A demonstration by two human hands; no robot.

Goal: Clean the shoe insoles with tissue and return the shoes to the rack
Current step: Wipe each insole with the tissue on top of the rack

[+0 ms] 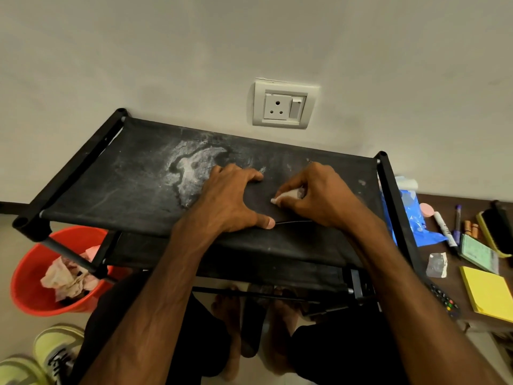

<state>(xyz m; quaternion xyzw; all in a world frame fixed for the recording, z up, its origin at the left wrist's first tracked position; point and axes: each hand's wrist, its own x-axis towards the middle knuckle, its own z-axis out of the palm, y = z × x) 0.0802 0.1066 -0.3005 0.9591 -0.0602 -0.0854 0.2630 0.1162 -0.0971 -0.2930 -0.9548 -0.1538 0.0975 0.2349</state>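
The left hand (230, 201) lies flat with its fingers spread wide. It presses down on a dark insole (262, 200) on top of the black shoe rack (111, 173). The insole is almost the same black as the rack cloth, so only its thin front edge shows well. The right hand (313, 195), at 3 o'clock from the left one, has its fingers curled tight and pinches a small white tissue (288, 194) against the insole.

Here is what could go wrong. The tissue is thin, so a hard rub may tear it and leave white bits on the insole. If the left hand lets up, the insole may slide on the smooth cloth and fall off the front edge at 6 o'clock. A big white dusty patch (191, 173) sits on the rack at 10 o'clock from the hands. If the insole or tissue touches it, the dirt could get back on.

A red bucket (25, 273) stands on the floor at 8 o'clock. It holds crumpled pinkish tissues (69, 273), and a rack bar crosses over it. A blue plastic bag (413, 218) lies on the brown table (477, 209) at 3 o'clock, and I cannot tell what is inside it.

The yellow-green shoes (55, 354) wait on the floor at 7 o'clock, not yet on the rack.
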